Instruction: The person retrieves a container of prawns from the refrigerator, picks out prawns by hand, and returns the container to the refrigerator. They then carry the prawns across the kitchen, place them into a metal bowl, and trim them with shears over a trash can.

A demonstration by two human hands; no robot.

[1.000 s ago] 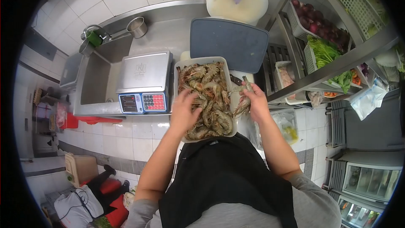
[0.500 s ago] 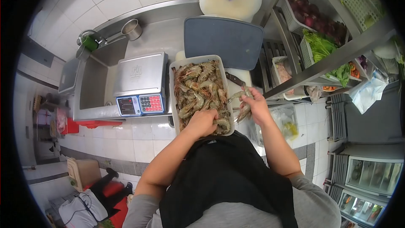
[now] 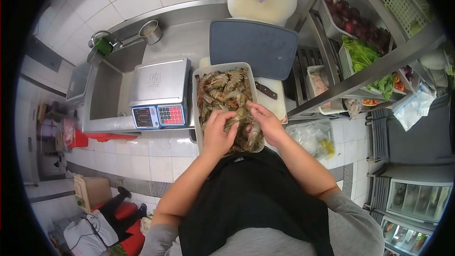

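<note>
A white tray [image 3: 195,99] full of raw shrimp [image 3: 222,84] stands at the counter's front edge. Over its near half, my left hand [image 3: 219,130] has its thumb and fingers curled round a shrimp [image 3: 233,119]. At the tray's right side, my right hand [image 3: 265,122] is closed round shrimp that are partly hidden under the palm. The fingertips of both hands are close together. Right of the tray, a knife [image 3: 266,90] with a dark handle lies on a white board [image 3: 278,104].
A digital scale [image 3: 159,90] is left of the tray, beside a sink [image 3: 111,85] and a metal pot [image 3: 150,32]. Behind the tray lies a grey lid [image 3: 253,50]. Vegetable baskets fill a metal rack [image 3: 360,79] at right. Another person [image 3: 90,232] is at lower left.
My right hand has moved left with its shrimp, from beside the tray to over it. My left hand first reached down into the near shrimp, then rose slightly with one. The knife is uncovered.
</note>
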